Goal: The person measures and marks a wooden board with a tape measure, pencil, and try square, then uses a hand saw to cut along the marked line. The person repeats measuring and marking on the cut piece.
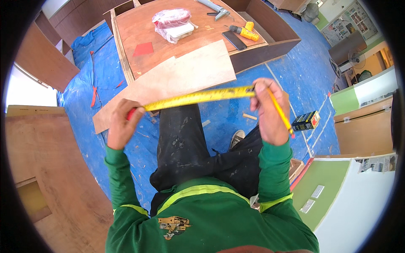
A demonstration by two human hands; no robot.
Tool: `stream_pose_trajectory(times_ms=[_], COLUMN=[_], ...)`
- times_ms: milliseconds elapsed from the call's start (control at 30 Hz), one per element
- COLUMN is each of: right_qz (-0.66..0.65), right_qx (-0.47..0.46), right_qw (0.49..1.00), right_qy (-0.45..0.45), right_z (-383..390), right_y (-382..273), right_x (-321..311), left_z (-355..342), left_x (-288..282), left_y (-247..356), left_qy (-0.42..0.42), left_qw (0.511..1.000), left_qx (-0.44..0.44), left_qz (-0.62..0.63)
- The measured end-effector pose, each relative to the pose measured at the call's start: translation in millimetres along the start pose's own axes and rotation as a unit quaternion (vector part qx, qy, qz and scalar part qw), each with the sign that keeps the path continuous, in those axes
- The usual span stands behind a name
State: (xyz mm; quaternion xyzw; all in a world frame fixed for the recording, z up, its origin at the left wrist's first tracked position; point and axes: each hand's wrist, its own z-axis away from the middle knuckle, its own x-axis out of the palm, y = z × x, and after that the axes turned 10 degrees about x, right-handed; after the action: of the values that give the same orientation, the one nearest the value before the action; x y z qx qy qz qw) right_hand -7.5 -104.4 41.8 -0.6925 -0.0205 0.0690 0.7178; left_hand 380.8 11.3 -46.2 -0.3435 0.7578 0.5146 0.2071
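My left hand (122, 124) is closed on the red case of a tape measure (134, 113). The yellow blade (198, 96) is drawn out to my right hand (270, 111), which pinches its far part and also holds a yellow pencil (282, 114), tilted with the pink eraser down. Just beyond the blade, a long pale plywood strip (177, 74) lies across my left leg's front, resting toward a low wooden box platform (211, 33).
On the platform are a wrapped pack (173, 25), caulk gun (213, 10), yellow drill (244, 33) and dark flat object (234, 40). A can (306, 121) sits on blue sheeting (318, 139). Plywood panels (46, 160) stand left; a low wall (320, 194) is right.
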Motion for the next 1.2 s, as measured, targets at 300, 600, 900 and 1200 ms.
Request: stream_pose_trajectory(times_ms=[300,600,900,1200], right_qz=[0.215,0.014,-0.09,-0.204], right_qx=[-0.166,0.046,0.009,0.031], right_qw=[0.957,0.996,0.994,0.967], right_qy=[0.105,-0.073,0.065,0.149], right_z=[-60.9,-47.1,0.0,36.8], right_y=[36.7,52.3,25.7,97.8], right_x=[27.1,49.2,-2.3,-152.1], left_z=[16.7,8.4,-5.3,-44.5], left_x=[4.9,24.5,14.2,56.0], left_y=[-112.3,-115.8,-54.9,90.2], left_qy=[-0.03,-0.055,-0.08,-0.096], left_qw=[0.991,0.99,0.978,0.995], left_qx=[-0.114,-0.096,-0.128,0.008], left_qz=[0.061,0.088,0.142,0.01])
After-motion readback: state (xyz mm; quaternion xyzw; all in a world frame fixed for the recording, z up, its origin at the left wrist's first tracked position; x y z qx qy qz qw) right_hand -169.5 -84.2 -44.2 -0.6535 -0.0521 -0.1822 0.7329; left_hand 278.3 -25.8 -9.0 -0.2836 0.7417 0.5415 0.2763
